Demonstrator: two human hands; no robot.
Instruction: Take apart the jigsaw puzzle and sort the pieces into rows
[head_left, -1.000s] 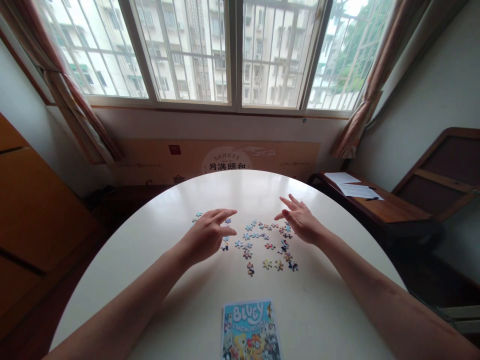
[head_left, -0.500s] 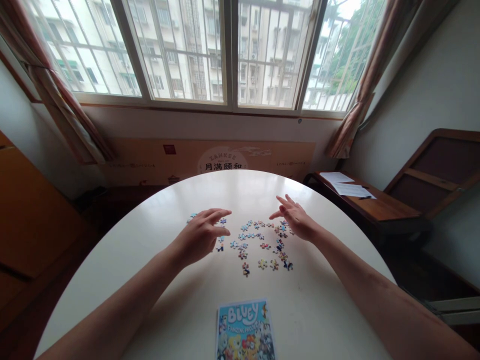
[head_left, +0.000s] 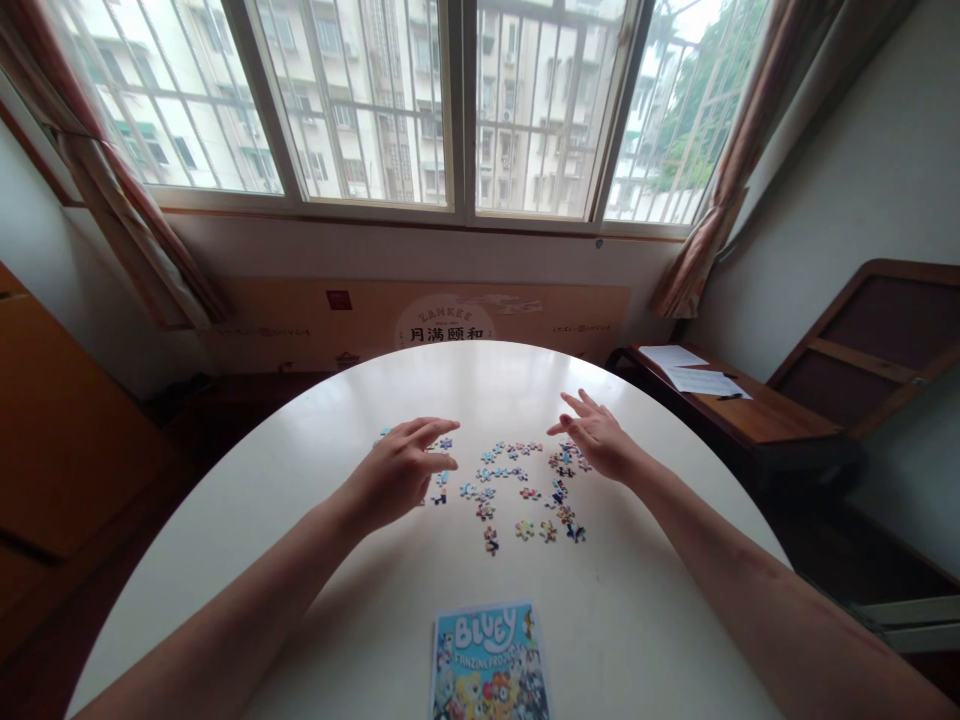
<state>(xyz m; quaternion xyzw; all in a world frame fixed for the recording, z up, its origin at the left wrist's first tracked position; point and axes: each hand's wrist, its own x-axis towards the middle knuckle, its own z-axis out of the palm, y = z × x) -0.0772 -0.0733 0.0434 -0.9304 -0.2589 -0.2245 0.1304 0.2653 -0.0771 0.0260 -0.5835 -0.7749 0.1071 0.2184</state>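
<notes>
Loose jigsaw puzzle pieces [head_left: 500, 473] lie spread over the middle of a round white table [head_left: 360, 640]. My left hand [head_left: 401, 468] is over the left pieces, fingers apart and pointing right, with nothing seen in it; it hides some pieces beneath. Over the right edge of the spread is my right hand [head_left: 596, 437], its fingers spread and holding nothing that I can see. Yellowish pieces [head_left: 524, 530] and a dark-and-orange piece [head_left: 491, 541] lie nearest to me. A blue picture card [head_left: 491, 655] reading "Bluey" lies at the table's near side.
Behind the table a large printed cardboard panel [head_left: 300, 310] leans under the barred window [head_left: 367, 110]. To the right stands a wooden chair [head_left: 757, 400] with paper sheets [head_left: 705, 380] and pens on its seat. An orange-brown cabinet [head_left: 67, 430] is at the left.
My right hand has shifted slightly to the right, away from the middle pieces. My left hand stays almost where it was, and the pieces look unmoved.
</notes>
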